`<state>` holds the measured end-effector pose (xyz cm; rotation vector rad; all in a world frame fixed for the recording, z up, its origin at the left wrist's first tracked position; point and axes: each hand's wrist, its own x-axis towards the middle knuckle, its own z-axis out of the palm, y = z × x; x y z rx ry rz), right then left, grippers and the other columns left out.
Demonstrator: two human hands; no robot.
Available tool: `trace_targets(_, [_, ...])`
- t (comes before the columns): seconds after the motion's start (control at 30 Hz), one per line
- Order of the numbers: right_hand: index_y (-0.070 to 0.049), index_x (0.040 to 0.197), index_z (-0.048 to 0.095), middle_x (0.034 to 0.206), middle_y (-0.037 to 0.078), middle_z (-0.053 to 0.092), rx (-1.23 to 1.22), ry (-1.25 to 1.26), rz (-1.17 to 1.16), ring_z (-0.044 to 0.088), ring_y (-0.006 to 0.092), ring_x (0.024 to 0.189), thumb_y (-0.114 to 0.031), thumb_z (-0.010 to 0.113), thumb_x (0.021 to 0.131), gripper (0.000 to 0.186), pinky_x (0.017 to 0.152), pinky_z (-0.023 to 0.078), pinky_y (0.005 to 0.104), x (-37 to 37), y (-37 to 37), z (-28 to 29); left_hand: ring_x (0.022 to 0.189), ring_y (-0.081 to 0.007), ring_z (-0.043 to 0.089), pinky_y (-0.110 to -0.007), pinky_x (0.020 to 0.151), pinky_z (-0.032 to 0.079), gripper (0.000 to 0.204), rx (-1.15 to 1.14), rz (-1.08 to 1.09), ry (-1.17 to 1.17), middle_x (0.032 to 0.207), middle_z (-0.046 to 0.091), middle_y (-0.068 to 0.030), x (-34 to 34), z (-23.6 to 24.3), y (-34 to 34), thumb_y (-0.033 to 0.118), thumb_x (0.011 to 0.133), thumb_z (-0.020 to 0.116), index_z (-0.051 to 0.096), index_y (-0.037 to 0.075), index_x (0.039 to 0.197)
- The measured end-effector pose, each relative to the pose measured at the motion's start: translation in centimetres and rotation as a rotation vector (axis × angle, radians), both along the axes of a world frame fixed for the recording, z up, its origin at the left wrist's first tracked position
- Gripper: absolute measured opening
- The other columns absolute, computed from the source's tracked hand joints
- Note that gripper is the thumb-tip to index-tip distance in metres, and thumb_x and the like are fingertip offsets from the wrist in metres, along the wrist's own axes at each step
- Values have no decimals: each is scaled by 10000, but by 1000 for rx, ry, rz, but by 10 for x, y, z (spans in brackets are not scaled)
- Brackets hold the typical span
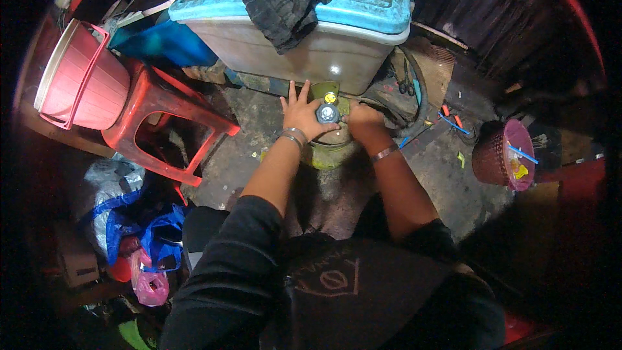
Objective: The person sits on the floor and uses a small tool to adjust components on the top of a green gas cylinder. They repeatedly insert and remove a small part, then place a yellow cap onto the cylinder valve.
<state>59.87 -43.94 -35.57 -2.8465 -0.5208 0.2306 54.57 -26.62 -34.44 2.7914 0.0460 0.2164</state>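
Note:
A greenish gas cylinder (327, 157) stands upright on the floor in front of me. On its top sits a gas regulator with a round grey knob (328, 114) and a small yellow-faced gauge (330, 98). My left hand (303, 115) lies against the regulator's left side, fingers spread and pointing away, thumb below the knob. At the regulator's right side my right hand (364, 121) is closed around its side part, which the fingers mostly hide. A dark hose (418, 68) curves over the floor beyond my right hand.
Behind the cylinder stands a large storage box (285, 68) with a blue lid and a dark cloth (285, 6). Left are a red stool (149, 123), a pink bucket (87, 78) and plastic bags (152, 279). A purple basket (502, 155) and scissors (406, 84) are right.

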Motion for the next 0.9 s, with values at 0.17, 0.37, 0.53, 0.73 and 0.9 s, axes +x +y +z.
trace_targets(0.17, [-84, 1180, 589, 1045, 157, 682, -21, -16, 19, 649, 351, 1002, -370, 585, 875, 419, 843, 475, 539, -1, 4, 3, 1446, -443, 78, -687, 1092, 152, 602, -45, -17, -4, 1545, 263, -162, 3, -10, 5, 510, 639, 784, 671, 105, 1071])
trace_targets(0.37, [-116, 1047, 734, 1102, 82, 696, -85, -70, -166, 615, 346, 1040, -312, 520, 874, 337, 954, 248, 668, 3, 66, 6, 1432, -478, 92, -668, 1111, 69, 300, -174, 119, -233, 1406, 371, -228, 5, -30, 4, 116, 786, 561, 476, 39, 1063])
trace_targets(0.53, [-118, 994, 748, 1163, 98, 683, -63, 373, -381, 617, 282, 1133, -358, 542, 889, 333, 996, 253, 621, 31, 105, 2, 1422, -485, 122, -668, 1108, 43, 300, -170, 230, -275, 1367, 398, -225, 4, -37, 1, 35, 754, 523, 438, 45, 1041])
trace_targets(0.73, [-92, 897, 730, 941, 112, 722, -83, 7, 97, 686, 285, 901, -301, 632, 763, 267, 837, 410, 505, 27, 96, -17, 1404, -492, 175, -633, 1128, 90, 311, -341, 240, -369, 1327, 433, -216, 5, -39, 5, -31, 717, 507, 418, 39, 1007])
trace_targets(0.9, [-63, 751, 682, 748, 168, 684, 24, -117, 736, 680, 318, 760, -275, 673, 586, 269, 754, 480, 437, 51, 79, -25, 1386, -503, 207, -629, 1129, 115, 331, -382, 192, -411, 1285, 437, -219, 6, -41, 9, -57, 710, 469, 381, 40, 1013])
